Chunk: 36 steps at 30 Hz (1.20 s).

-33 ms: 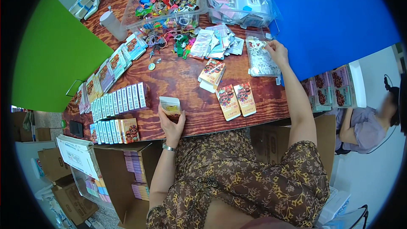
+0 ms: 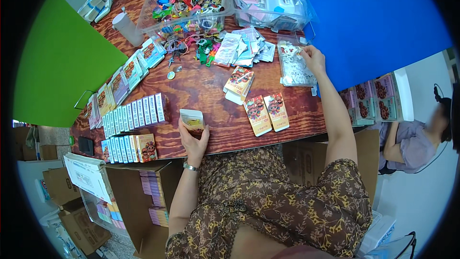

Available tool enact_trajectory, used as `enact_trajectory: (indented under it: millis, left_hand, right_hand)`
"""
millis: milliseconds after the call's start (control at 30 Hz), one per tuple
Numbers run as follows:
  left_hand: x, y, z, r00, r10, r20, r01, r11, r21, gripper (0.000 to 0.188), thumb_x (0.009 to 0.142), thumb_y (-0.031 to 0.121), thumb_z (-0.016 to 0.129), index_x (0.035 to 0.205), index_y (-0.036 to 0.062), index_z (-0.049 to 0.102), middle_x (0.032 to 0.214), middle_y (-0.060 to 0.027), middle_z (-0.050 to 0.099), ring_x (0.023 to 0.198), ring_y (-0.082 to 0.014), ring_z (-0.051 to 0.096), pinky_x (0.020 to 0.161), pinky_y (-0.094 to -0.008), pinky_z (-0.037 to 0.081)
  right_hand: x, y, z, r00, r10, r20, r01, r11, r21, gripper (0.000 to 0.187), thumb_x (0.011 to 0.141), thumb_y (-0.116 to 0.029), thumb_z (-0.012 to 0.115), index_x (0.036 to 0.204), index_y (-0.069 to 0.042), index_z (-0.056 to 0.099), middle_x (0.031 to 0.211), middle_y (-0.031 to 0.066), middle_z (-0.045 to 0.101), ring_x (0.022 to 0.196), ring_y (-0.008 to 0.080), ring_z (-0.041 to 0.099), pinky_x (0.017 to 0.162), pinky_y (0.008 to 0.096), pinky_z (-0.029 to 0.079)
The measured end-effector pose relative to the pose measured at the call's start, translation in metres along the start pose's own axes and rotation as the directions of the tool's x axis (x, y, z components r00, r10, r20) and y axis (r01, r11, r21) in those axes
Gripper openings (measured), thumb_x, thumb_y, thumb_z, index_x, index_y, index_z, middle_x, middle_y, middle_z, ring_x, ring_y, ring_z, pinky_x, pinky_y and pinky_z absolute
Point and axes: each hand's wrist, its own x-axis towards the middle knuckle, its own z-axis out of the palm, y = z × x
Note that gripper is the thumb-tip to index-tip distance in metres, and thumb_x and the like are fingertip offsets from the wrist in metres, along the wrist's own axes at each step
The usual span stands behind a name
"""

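Observation:
My left hand (image 2: pixel 193 143) is wrapped round a small open-topped carton (image 2: pixel 192 115) near the table's front edge; something yellowish shows inside it. At the right, my right hand (image 2: pixel 314 60) is over a clear shallow tray (image 2: pixel 298 82) of small white printed pieces. Its fingertips are pinched together at the tray's upper part, and what they hold, if anything, is too small to make out. Between my hands lie two flat orange cartons (image 2: pixel 258 116) side by side, with a few more orange cartons (image 2: pixel 239 82) overlapping behind them.
Rows of upright small boxes (image 2: pixel 134 114) stand at the left. Behind are a clear bin of colourful trinkets (image 2: pixel 191 0), a bin of packets (image 2: pixel 273 9) and a pile of sachets (image 2: pixel 244 48). Blue (image 2: pixel 373 24) and green panels (image 2: pixel 62 57) flank the table. A person (image 2: pixel 412 144) sits at far right.

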Motion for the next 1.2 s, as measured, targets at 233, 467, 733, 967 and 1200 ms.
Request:
enact_trajectory:
  millis: [233, 467, 733, 967, 1200]
  left_hand:
    - [0.000, 0.003, 0.000, 1.000, 0.016, -0.004, -0.016, 0.999, 0.031, 0.086, 0.081, 0.015, 0.082, 0.149, -0.0019, 0.032, 0.130, -0.0207, 0.053, 0.116, -0.0322, 0.057, 0.097, -0.0415, 0.047]
    - [-0.001, 0.004, -0.002, 1.000, -0.011, -0.012, 0.011, 1.000, 0.018, 0.089, 0.079, 0.016, 0.083, 0.149, -0.0025, 0.032, 0.132, -0.0253, 0.053, 0.117, -0.0389, 0.057, 0.097, -0.0448, 0.047]
    - [-0.001, 0.003, -0.001, 1.000, 0.005, -0.011, -0.005, 1.000, 0.021, 0.088, 0.079, 0.015, 0.083, 0.149, -0.0023, 0.033, 0.131, -0.0254, 0.053, 0.117, -0.0394, 0.057, 0.096, -0.0450, 0.048]
    - [0.001, 0.006, -0.002, 1.000, -0.018, -0.004, 0.018, 1.000, -0.001, 0.087, 0.079, 0.015, 0.083, 0.149, -0.0023, 0.033, 0.131, -0.0251, 0.053, 0.117, -0.0395, 0.057, 0.096, -0.0449, 0.048]
    - [0.002, 0.005, 0.000, 1.000, 0.002, 0.002, -0.002, 0.999, 0.039, 0.089, 0.079, 0.017, 0.083, 0.150, -0.0024, 0.032, 0.133, -0.0248, 0.052, 0.119, -0.0393, 0.056, 0.098, -0.0456, 0.047]
  right_hand:
    - [-0.017, -0.011, -0.008, 0.996, -0.078, -0.042, 0.057, 0.932, -0.358, 0.017, 0.094, -0.024, 0.064, 0.106, -0.017, 0.073, 0.102, 0.0145, 0.070, 0.094, 0.0355, 0.068, 0.076, 0.0478, 0.053]
    - [-0.025, -0.023, -0.020, 0.960, -0.192, 0.202, 0.275, 0.764, -0.583, 0.025, 0.091, -0.013, 0.058, 0.108, -0.020, 0.074, 0.108, 0.0154, 0.068, 0.099, 0.0360, 0.067, 0.080, 0.0482, 0.054]
    - [-0.025, -0.029, -0.027, 0.903, -0.005, 0.429, 0.309, 0.701, -0.643, 0.030, 0.089, -0.012, 0.060, 0.114, -0.022, 0.075, 0.111, 0.0172, 0.070, 0.103, 0.0344, 0.068, 0.085, 0.0456, 0.055]
    - [-0.034, -0.028, 0.000, 0.941, -0.183, 0.284, 0.227, 0.965, -0.132, 0.036, 0.083, -0.025, 0.076, 0.114, -0.007, 0.072, 0.093, 0.0159, 0.076, 0.088, 0.0293, 0.074, 0.079, 0.0409, 0.057]
    - [-0.035, -0.016, 0.039, 0.927, -0.119, 0.356, 0.244, 0.912, -0.331, 0.030, 0.079, -0.026, 0.077, 0.104, -0.010, 0.074, 0.101, 0.0178, 0.074, 0.096, 0.0351, 0.071, 0.087, 0.0430, 0.056]
